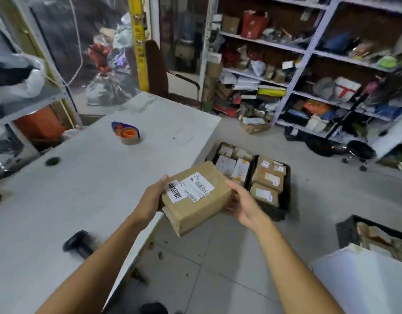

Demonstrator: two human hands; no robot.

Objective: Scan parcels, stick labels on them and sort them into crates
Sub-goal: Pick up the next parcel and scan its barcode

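I hold a brown paper-wrapped parcel (201, 203) in the air just past the white table's right edge. My left hand (153, 197) grips its left end and my right hand (243, 203) grips its right side. A white shipping label and a second white sticker with large black characters sit on its top face. Beyond the parcel, on the floor, stands a black crate (286, 191) holding several labelled brown parcels. Another black crate (347, 232) with brown parcels is at the lower right. A black handheld scanner (78, 244) lies on the table near my left forearm.
The white table (86, 189) carries a tape dispenser with an orange core (127, 133). Metal shelves (308, 48) packed with parcels line the back right wall. A black stool (359, 151) stands on the floor by them. A white surface (365, 282) fills the lower right corner.
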